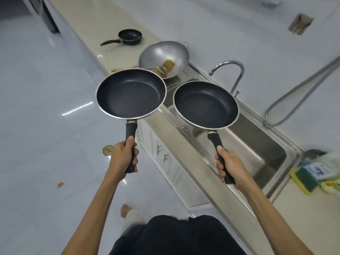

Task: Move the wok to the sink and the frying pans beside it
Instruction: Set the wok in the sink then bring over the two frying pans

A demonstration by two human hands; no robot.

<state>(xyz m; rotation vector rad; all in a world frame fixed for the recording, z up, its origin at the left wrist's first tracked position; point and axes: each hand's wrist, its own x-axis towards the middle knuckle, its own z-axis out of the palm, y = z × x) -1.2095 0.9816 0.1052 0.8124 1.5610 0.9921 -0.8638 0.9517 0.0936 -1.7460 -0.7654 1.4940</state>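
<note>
I hold two black non-stick frying pans in the air by their black handles. My left hand (124,156) grips the left frying pan (131,93), which hangs over the counter's front edge and the floor. My right hand (229,164) grips the right frying pan (205,104), which hovers above the steel sink (257,150). Behind them a silver wok (163,55) with a spatula and brown food scraps rests on the draining board at the sink's far end.
A small black saucepan (130,36) sits farther along the beige counter (103,21). The curved tap (235,74) rises behind the sink, and a metal hose (298,100) hangs on the wall. Sponges and packets (316,175) lie right of the sink.
</note>
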